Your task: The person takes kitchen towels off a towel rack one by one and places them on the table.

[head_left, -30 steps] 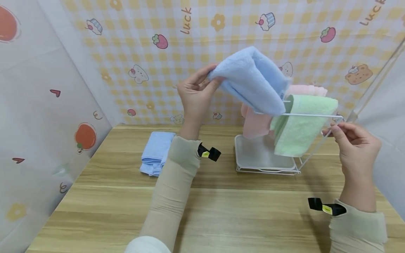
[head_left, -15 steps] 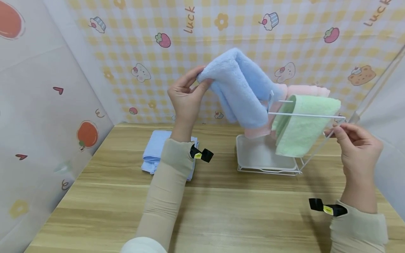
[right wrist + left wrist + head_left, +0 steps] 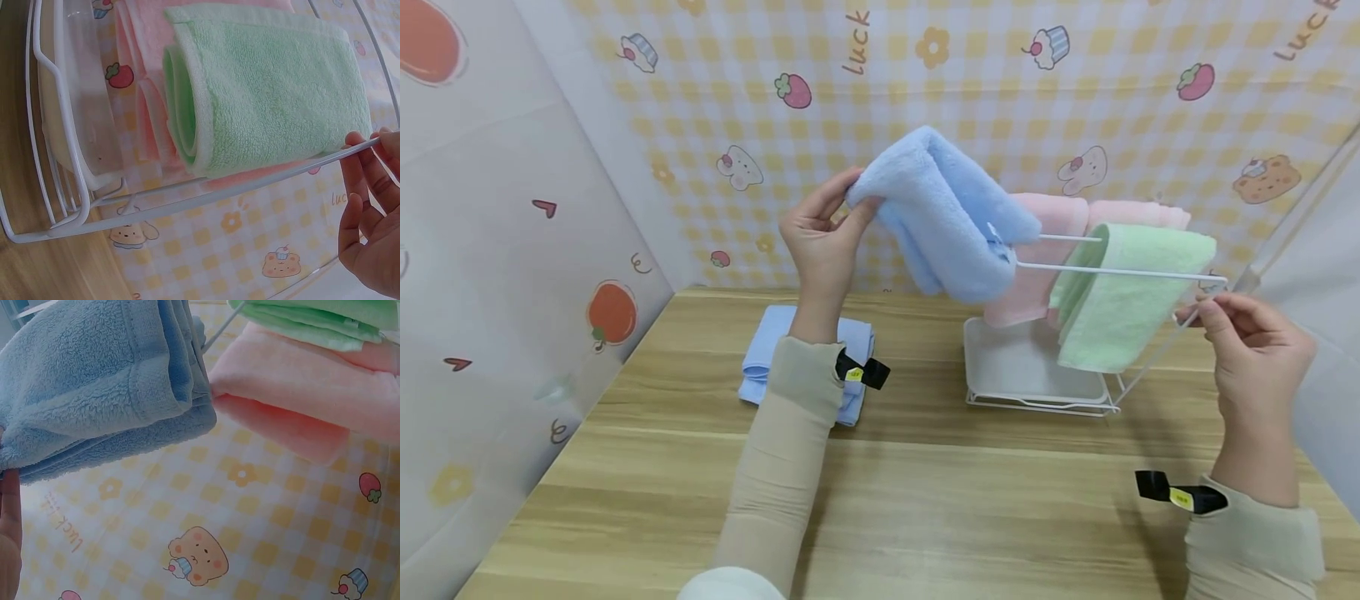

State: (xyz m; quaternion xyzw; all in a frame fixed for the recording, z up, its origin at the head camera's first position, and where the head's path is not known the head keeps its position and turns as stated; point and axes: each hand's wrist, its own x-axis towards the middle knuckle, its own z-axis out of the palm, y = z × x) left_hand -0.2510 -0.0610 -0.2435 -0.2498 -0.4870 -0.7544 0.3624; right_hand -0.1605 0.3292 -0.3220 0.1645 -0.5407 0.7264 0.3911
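In the head view my left hand [image 3: 823,242] pinches the left corner of a folded light-blue towel [image 3: 932,208]. Its right edge overlaps the left ends of the bars of a white wire towel rack [image 3: 1052,267]. Thick folded layers of this towel fill the upper left of the left wrist view. My right hand [image 3: 1262,354] pinches the rack's slanted side bar between thumb and fingers, as the right wrist view [image 3: 375,206] hand confirms. Beside it a light-green towel [image 3: 1138,321] hangs on the rack, with pink towels [image 3: 1048,212] behind.
A pale tray [image 3: 1030,362] sits in the rack's base on the wooden table [image 3: 940,517]. Further left lies a folded blue towel stack [image 3: 853,337], partly hidden by my left forearm. A yellow-checked cloth [image 3: 925,92] covers the wall behind.
My left hand has drawn the blue towel leftward and slightly down along the bars, uncovering more bar and pink towel. My right hand keeps its hold on the rack.
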